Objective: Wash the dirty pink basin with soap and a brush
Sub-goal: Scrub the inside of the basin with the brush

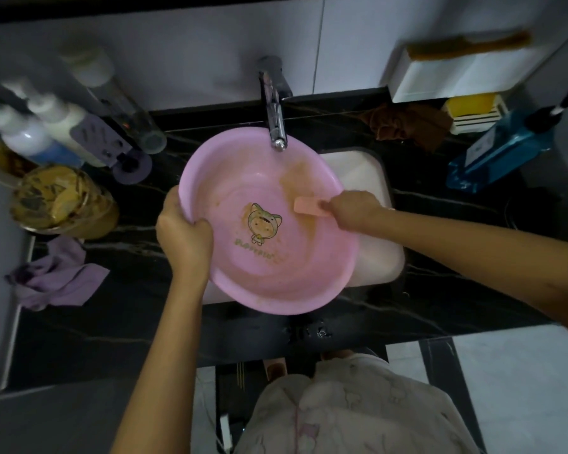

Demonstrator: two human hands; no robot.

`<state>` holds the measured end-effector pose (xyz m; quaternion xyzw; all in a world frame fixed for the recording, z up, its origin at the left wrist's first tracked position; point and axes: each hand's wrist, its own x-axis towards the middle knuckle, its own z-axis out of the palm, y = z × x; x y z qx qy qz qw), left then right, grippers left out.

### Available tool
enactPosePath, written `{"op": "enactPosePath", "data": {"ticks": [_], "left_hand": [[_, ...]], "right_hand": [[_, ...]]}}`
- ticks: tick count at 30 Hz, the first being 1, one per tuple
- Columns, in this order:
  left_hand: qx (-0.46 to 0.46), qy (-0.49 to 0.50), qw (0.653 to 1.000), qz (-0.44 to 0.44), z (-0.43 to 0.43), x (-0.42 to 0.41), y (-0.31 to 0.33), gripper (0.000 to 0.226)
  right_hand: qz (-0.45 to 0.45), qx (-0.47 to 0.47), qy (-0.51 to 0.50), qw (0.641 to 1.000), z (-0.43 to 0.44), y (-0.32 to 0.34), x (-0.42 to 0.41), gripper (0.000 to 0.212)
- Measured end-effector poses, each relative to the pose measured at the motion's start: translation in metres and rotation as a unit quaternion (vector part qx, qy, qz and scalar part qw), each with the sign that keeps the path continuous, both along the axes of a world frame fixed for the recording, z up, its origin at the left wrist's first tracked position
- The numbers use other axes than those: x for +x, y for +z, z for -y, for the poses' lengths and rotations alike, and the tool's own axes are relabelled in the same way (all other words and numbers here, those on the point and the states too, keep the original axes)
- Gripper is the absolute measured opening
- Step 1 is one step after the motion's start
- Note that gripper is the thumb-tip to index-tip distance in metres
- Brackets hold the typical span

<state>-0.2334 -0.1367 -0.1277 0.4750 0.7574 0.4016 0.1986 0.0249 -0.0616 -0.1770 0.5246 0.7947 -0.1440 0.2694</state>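
Note:
The pink basin sits tilted over the white sink, under the chrome tap. Brown dirt streaks its right inner wall and speckles the cartoon cat print on its bottom. My left hand grips the basin's left rim, thumb inside. My right hand holds a pink bar of soap against the basin's right inner wall, just below the dirt streak. A brush with a yellow-brown handle lies on the white box at the back right.
Bottles and a round gold-patterned jar crowd the black counter at left, with a purple cloth in front. At right are a brown cloth, a yellow soap dish and a blue pump bottle.

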Motion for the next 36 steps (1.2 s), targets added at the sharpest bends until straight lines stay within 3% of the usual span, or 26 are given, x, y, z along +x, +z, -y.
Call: {"op": "enactPosePath", "data": {"ticks": [5, 8, 10, 12, 13, 16, 21, 23, 27, 29, 32, 34, 36], "left_hand": [[0.001, 0.012, 1.000, 0.011, 0.002, 0.001, -0.002, 0.048], [0.009, 0.005, 1.000, 0.014, 0.003, 0.003, -0.001, 0.047], [0.008, 0.002, 1.000, 0.009, 0.002, 0.004, 0.000, 0.048], [0.003, 0.007, 1.000, 0.009, 0.003, 0.003, 0.000, 0.049], [0.003, 0.009, 1.000, 0.009, 0.005, 0.001, -0.001, 0.049], [0.004, 0.011, 1.000, 0.006, 0.005, -0.005, -0.002, 0.049], [0.003, 0.001, 1.000, 0.005, 0.003, -0.003, 0.002, 0.049], [0.005, -0.003, 1.000, 0.006, 0.003, -0.003, 0.001, 0.049], [-0.003, 0.011, 1.000, 0.003, 0.004, -0.002, -0.001, 0.048], [-0.009, 0.019, 1.000, 0.004, 0.004, -0.003, -0.002, 0.048], [-0.019, 0.030, 0.999, 0.020, 0.003, -0.003, -0.004, 0.047], [-0.018, 0.033, 0.999, 0.025, 0.002, -0.003, -0.004, 0.047], [-0.017, 0.034, 0.999, 0.027, 0.002, -0.003, -0.005, 0.048]], "right_hand": [[-0.053, -0.164, -0.040, 0.984, 0.063, 0.009, -0.003, 0.030], [-0.201, -0.330, -0.182, 0.904, 0.082, 0.035, -0.023, 0.040], [-0.283, -0.368, -0.218, 0.858, 0.093, 0.049, -0.032, 0.041], [-0.315, -0.370, -0.213, 0.848, 0.105, 0.061, -0.027, 0.037], [-0.305, -0.355, -0.199, 0.861, 0.110, 0.064, -0.019, 0.034], [-0.163, -0.213, -0.105, 0.957, 0.112, 0.055, 0.023, 0.033], [-0.074, -0.030, -0.129, 0.988, 0.073, 0.025, 0.040, 0.039], [-0.082, -0.048, -0.131, 0.987, 0.072, 0.026, 0.030, 0.038], [-0.168, -0.213, -0.081, 0.959, 0.113, 0.039, 0.004, 0.031], [-0.141, -0.185, -0.081, 0.969, 0.096, 0.037, 0.009, 0.033], [-0.030, -0.046, -0.085, 0.995, 0.066, 0.029, 0.029, 0.035], [-0.055, -0.053, -0.060, 0.995, 0.086, 0.035, 0.025, 0.031], [-0.134, -0.126, -0.035, 0.982, 0.120, 0.044, 0.016, 0.029]]}}
